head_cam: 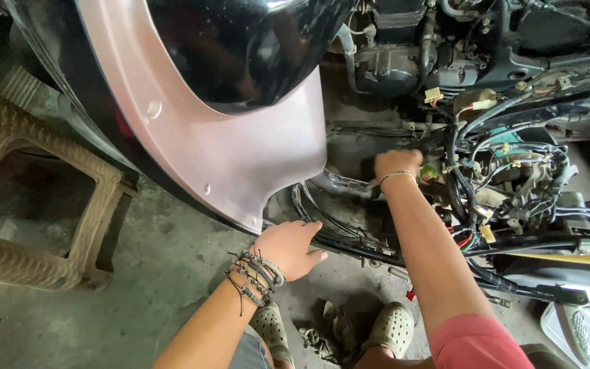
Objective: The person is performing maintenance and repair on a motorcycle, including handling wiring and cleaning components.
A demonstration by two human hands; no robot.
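While we crouch by stripped scooter, left hand (291,247) rests flat on lower frame rail (349,244) just under pink body panel (240,150), fingers spread, holding nothing. Right hand (397,164) is up at 1 o'clock, curled inside frame beside wiring bundle (476,184); can't tell what its fingers grip. Brown plastic stool (32,205) at 9 o'clock. Dirty rag (326,331) on floor between our clogs (394,328), 6 o'clock.
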